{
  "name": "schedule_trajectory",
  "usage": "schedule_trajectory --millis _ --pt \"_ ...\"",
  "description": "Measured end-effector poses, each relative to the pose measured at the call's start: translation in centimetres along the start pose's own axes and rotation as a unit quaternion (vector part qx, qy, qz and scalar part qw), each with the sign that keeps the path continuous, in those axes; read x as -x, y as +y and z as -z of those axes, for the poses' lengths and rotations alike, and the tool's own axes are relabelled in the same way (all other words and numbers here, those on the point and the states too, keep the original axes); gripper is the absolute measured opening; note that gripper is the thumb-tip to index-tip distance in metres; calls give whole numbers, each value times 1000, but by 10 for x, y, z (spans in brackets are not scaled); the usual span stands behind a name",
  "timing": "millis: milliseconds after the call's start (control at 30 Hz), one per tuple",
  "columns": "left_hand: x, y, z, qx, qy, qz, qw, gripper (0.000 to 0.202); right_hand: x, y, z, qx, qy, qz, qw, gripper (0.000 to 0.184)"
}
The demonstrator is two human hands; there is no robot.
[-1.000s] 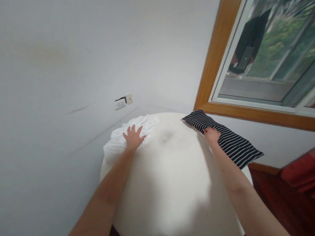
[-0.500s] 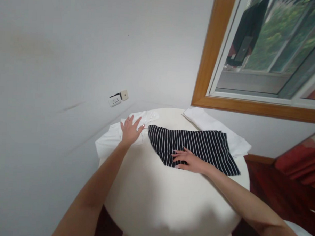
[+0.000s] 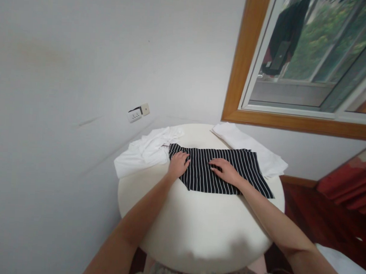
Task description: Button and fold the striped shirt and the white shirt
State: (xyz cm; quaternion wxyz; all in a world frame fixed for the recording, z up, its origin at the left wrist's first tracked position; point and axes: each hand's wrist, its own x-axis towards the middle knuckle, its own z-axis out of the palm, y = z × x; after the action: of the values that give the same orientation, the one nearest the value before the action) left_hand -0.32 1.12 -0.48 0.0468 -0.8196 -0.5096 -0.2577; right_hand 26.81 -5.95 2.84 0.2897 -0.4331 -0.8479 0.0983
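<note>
A black garment with white stripes [image 3: 199, 170] lies folded flat across a round white table [image 3: 203, 226]; its exact kind I cannot tell. On its left end rests my left hand [image 3: 178, 164], fingers stretched out over the cloth. My right hand [image 3: 226, 171] lies on the middle of the garment, fingers extended and palm down. Neither hand grips anything. Just left of the striped cloth is a crumpled white cloth [image 3: 144, 149]. Behind its right end, partly covered by it, sits a folded white cloth [image 3: 252, 146].
A white wall with a power socket [image 3: 135, 114] borders the table at left and back. The wood-framed window [image 3: 293, 120] is at the back right. Some white fabric [image 3: 344, 265] shows at the lower right, above the dark red floor [image 3: 307, 215].
My left hand has left the crumpled white cloth and moved right onto the striped garment's left end. My right hand has slid slightly away from me over the garment.
</note>
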Motion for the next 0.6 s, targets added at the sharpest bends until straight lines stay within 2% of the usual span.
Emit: schedule_trajectory --millis 67,133,200,300,400,500,567,600 --pt "1 -1 1 16 1 -4 1000 33 -8 22 3 140 47 -67 987 40" --pt "0 -3 3 33 3 -2 999 30 -16 39 1 234 59 -134 961 46" --pt "-1 -5 3 45 7 5 999 27 -22 49 -4 269 48 -178 945 43" --pt "-3 -6 2 45 16 25 999 23 -27 51 -11 255 36 -206 944 32" --pt "-3 -5 6 53 42 30 997 22 -29 45 -10 240 71 -208 946 29" --pt "-2 -2 17 106 99 -2 989 23 -26 35 2 222 134 -163 952 28" --pt "-1 -1 28 157 131 -22 979 24 -20 24 14 182 133 -117 967 29" --pt "-1 -1 34 183 136 -28 973 24 -15 17 21 148 107 -94 979 30"
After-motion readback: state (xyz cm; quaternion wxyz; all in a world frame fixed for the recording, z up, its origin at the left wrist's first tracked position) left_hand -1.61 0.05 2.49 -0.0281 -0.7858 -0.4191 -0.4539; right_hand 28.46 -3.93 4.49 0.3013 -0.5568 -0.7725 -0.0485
